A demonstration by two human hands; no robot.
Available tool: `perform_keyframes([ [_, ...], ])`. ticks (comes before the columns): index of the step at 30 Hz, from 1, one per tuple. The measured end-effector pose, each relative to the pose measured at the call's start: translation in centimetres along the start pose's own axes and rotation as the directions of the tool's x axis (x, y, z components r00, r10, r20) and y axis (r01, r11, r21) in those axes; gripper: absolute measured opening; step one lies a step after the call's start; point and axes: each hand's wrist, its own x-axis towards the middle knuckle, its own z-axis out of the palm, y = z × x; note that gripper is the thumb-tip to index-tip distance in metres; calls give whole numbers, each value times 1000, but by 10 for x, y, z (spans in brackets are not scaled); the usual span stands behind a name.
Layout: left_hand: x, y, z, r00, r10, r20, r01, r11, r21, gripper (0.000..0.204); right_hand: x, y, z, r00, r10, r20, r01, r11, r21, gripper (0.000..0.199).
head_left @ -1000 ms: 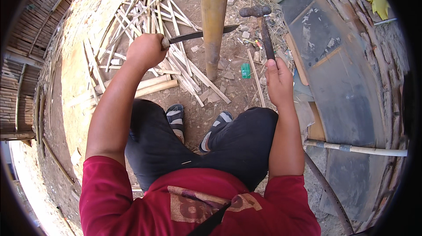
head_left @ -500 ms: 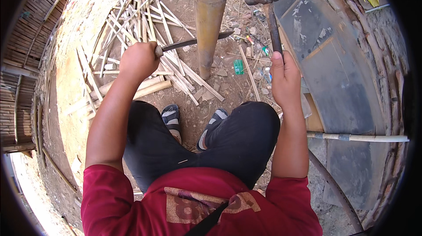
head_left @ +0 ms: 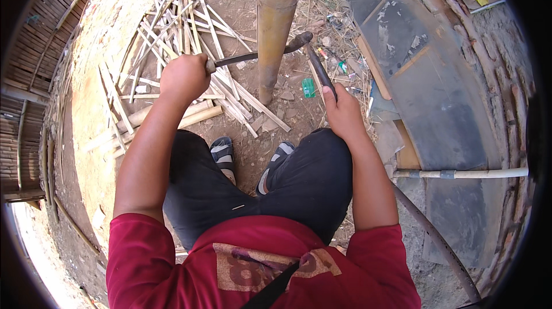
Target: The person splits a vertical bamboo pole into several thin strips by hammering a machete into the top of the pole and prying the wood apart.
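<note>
My left hand (head_left: pixel 185 76) is closed around the handle of a long knife (head_left: pixel 237 58). Its dark blade runs across to an upright bamboo pole (head_left: pixel 275 21), which hides the blade's middle stretch; whether the edge is sunk in the bamboo or passes behind it I cannot tell. In my right hand (head_left: pixel 346 112) I grip a hammer (head_left: pixel 322 70) by its dark handle. The hammer's head is just right of the pole, at the knife's tip end, and appears to touch it.
Split bamboo strips (head_left: pixel 187 27) lie heaped on the dirt beyond my left hand, with thicker bamboo pieces (head_left: pixel 198 114) nearer. A green wrapper (head_left: pixel 309 87) and litter lie right of the pole. Dark boards (head_left: pixel 443 107) and a pale pipe (head_left: pixel 460 174) are along the right.
My right hand has swung the hammer left and down, bringing its head from the far right to the knife's tip end. My left hand has barely moved.
</note>
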Motion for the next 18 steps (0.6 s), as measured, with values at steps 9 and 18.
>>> perform_keyframes([
  [9,-11,-6,5,999,-38,-9,38,999,-13,21,-2,-24,-15,997,30,-70,-21,992,126,40],
  [18,-16,-8,15,999,-41,-2,41,999,-19,17,-3,-33,-18,993,115,-12,-111,978,174,42],
])
